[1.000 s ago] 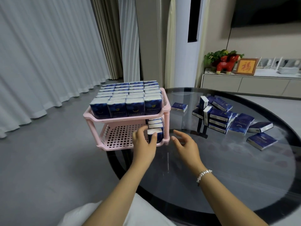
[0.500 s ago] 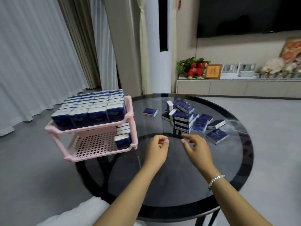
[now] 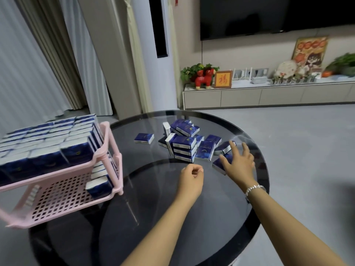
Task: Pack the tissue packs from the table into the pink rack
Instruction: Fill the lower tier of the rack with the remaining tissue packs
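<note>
The pink rack (image 3: 107, 150) stands at the table's left edge. Its top tier is packed with blue tissue packs (image 3: 48, 143), and a short row of packs (image 3: 99, 181) stands at the right end of its lower tier. A heap of loose blue tissue packs (image 3: 184, 143) lies on the far middle of the round glass table (image 3: 153, 217). One pack (image 3: 144, 138) lies alone left of the heap. My right hand (image 3: 238, 164) reaches with spread fingers over a flat pack (image 3: 218, 166) at the heap's right side. My left hand (image 3: 191, 179) hovers over the glass, fingers curled, holding nothing.
The lower rack tier (image 3: 57, 196) is mostly bare mesh. Beyond the table stand a low cabinet (image 3: 269, 95) with ornaments, a tall white column unit (image 3: 159, 54) and curtains (image 3: 28, 64) at left. Grey floor surrounds the table.
My left hand left the rack's lower tier and drew back over the glass. My right hand stretched out to the loose packs at the right. The view swung right.
</note>
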Tool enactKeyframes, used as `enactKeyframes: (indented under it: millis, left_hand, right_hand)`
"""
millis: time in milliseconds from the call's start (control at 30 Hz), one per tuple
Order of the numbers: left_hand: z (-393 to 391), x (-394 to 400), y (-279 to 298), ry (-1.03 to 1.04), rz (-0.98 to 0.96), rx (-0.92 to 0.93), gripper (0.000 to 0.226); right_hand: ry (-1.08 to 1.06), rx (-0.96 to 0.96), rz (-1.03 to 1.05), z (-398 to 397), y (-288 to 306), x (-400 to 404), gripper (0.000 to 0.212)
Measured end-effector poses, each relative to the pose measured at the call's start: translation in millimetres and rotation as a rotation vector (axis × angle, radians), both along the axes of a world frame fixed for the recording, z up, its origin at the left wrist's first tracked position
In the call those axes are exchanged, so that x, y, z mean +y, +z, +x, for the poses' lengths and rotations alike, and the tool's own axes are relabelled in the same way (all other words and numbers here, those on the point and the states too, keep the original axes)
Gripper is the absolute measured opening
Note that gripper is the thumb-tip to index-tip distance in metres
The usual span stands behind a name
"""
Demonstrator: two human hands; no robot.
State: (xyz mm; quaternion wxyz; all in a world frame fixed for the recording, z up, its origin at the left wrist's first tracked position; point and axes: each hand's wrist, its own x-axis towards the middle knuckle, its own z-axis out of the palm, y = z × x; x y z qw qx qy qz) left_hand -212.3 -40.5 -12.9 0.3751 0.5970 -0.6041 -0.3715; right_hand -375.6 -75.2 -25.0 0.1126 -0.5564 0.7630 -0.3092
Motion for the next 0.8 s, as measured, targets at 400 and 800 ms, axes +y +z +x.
enactKeyframes:
  millis: [400, 800]
  left_hand:
    - [6.2, -19.5, -10.4, -0.007, -0.039, 0.005, 0.029]
    - [46.1, 21.2, -9.2, -0.078, 0.075, -0.097, 0.052]
  right_hand:
    - [0.24, -0.04, -0.015, 2.7, -9.8, -26.7, 0.045]
    - [0.426, -0.235, -0.003, 68.0, -11.0, 30.2, 0.044]
